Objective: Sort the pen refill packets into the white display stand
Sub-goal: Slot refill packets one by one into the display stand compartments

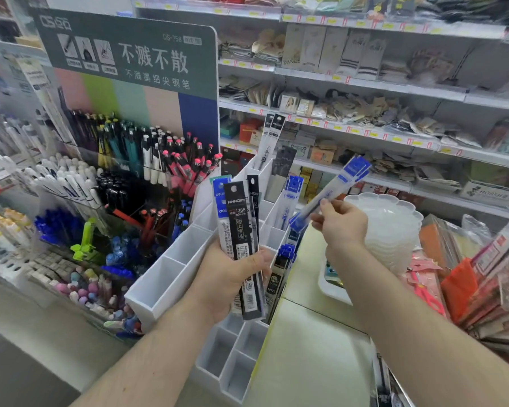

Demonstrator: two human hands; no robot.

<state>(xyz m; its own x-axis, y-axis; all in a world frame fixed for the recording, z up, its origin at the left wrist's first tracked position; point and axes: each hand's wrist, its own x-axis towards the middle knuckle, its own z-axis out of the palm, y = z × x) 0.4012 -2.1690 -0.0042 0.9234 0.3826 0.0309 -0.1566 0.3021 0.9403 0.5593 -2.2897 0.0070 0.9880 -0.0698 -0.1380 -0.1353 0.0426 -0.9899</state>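
The white display stand [171,277] rises in stepped compartments at the centre. My left hand [232,277] grips a fanned bunch of refill packets [240,227], black ones and a blue-topped one, in front of the stand. My right hand [340,226] pinches a single blue-and-clear refill packet [329,193], tilted, to the right of the stand's upper slots. Several packets stand in the slots: a blue-topped one [290,198], dark ones at the top [272,139], and a blue bundle lower down [285,254].
Pen displays with a green sign [130,60] fill the left. A stack of translucent scalloped trays [391,227] sits right of my right hand. Red and pink packaged goods [465,277] crowd the right. Stocked shelves [365,113] run behind.
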